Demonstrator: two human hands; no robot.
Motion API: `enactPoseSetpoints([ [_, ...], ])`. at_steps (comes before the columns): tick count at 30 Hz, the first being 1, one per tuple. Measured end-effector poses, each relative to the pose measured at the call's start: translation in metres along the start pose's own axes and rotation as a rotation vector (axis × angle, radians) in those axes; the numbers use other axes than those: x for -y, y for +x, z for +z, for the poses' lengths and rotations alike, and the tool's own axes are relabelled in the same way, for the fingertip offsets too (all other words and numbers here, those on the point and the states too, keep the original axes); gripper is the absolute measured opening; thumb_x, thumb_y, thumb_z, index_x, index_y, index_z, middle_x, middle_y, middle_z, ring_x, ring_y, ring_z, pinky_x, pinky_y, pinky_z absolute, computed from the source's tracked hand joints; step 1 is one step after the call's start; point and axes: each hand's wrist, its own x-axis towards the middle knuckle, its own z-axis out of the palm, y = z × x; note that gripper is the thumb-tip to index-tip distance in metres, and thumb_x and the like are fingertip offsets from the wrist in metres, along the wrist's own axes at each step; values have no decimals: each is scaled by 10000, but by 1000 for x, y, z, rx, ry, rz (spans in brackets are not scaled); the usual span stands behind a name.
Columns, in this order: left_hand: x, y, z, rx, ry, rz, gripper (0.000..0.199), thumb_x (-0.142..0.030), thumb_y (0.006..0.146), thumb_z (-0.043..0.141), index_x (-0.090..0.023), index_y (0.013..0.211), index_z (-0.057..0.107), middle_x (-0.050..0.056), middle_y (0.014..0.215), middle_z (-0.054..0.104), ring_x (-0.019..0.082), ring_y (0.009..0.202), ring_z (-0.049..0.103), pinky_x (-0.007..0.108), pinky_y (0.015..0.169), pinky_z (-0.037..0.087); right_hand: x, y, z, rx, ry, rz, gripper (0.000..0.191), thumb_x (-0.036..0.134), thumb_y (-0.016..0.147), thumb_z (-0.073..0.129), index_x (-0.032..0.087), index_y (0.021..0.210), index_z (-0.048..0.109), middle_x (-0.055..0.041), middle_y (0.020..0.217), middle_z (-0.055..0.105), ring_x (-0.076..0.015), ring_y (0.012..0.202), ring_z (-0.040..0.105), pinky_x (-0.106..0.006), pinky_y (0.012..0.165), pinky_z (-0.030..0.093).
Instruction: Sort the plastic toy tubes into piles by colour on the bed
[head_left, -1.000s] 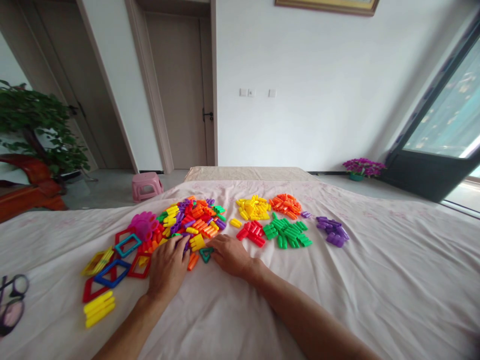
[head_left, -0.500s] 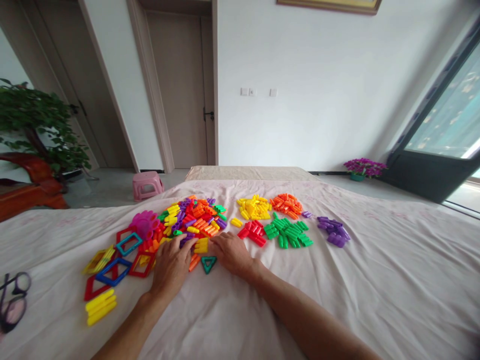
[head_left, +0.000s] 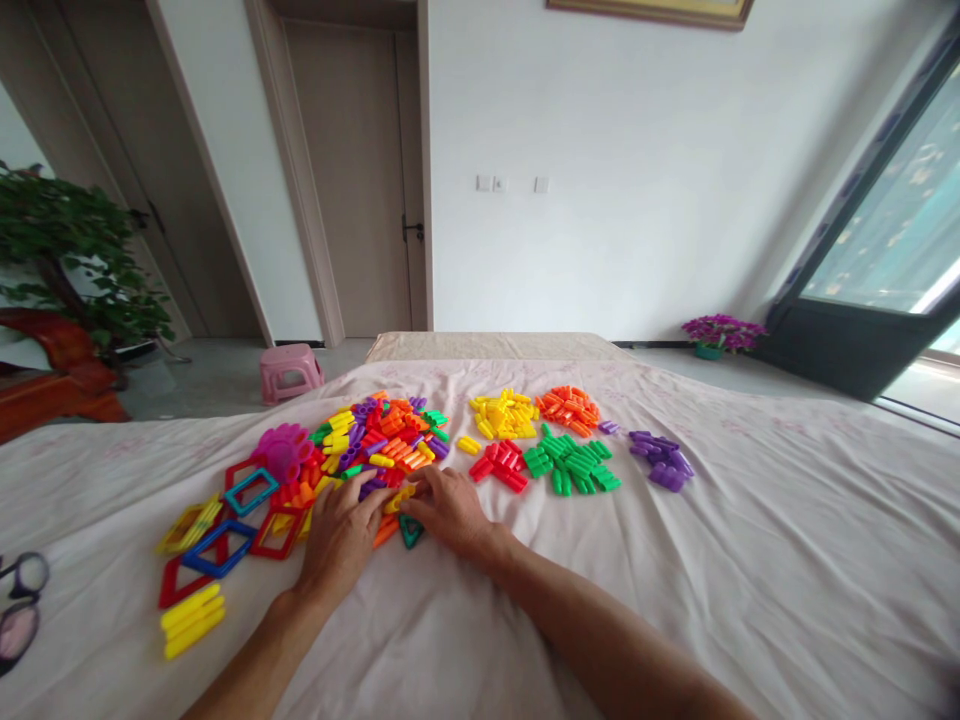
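A yellow toy building block point(head_left: 400, 499), made of joined tubes, is tilted between my two hands near the front of a mixed pile of blocks point(head_left: 390, 435). My right hand point(head_left: 452, 508) pinches it from the right, its curled fingers partly covering it. My left hand point(head_left: 341, 530) grips its left side with the thumb and fingers, which also lie against the pile's front edge. Under the hands lie an orange block point(head_left: 385, 531) and a green triangular frame point(head_left: 410, 531), partly hidden by my right hand.
Sorted blocks lie to the right: yellow point(head_left: 504, 414), orange point(head_left: 568, 408), red point(head_left: 501, 465), green point(head_left: 574, 460) and purple point(head_left: 661, 460). Leftward are a blue frame point(head_left: 219, 548), a magenta flower-shaped piece point(head_left: 283, 453), a yellow block point(head_left: 192, 620) and glasses point(head_left: 22, 610) on the cloth.
My right hand has moved left onto the yellow block, which has tilted and is more covered. The green triangle is now partly hidden. The whole view has shifted slightly.
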Motion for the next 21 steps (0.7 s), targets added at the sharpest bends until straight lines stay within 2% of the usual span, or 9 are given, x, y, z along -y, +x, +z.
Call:
enactPoseSetpoints([
  [3,-1,0,0,1,4,3,324,-190,912,498,-316,1097,733,73,1220,653,252,1019,614,435,888,460,0,1,-2,34,-34,3,178,306,847,667,249,1013,695,9,928,755,-159,832,670,-238,721,432],
  [7,-1,0,-1,3,-2,3,308,-203,917,505,-308,1090,736,68,1214,659,244,983,615,440,894,461,2,0,-5,5,-64,-22,165,241,827,646,240,979,712,8,880,754,-152,787,664,-227,683,415],
  [9,-2,0,-2,0,-3,3,285,-214,914,518,-301,1069,741,62,1203,666,243,967,611,446,899,459,5,0,-8,-7,-59,-39,141,283,867,615,235,950,718,3,853,752,-147,763,660,-226,665,404],
  [13,-3,1,-3,-13,-12,2,257,-224,915,523,-291,1023,747,54,1186,677,245,947,606,439,881,463,8,-1,-10,9,-33,-28,217,405,904,590,234,905,725,4,808,748,-142,737,662,-223,638,396],
  [17,-3,1,-2,-15,-22,7,253,-216,913,526,-286,1021,744,50,1192,676,243,957,605,428,879,465,5,0,-8,30,-8,4,151,341,865,631,236,913,728,14,820,750,-138,736,665,-214,622,399],
  [21,-2,1,-1,-1,-19,6,259,-197,911,526,-274,1028,743,49,1195,675,240,951,599,431,890,464,-1,-1,-6,32,9,-69,201,283,840,651,262,1027,724,25,836,750,-138,761,673,-215,683,422],
])
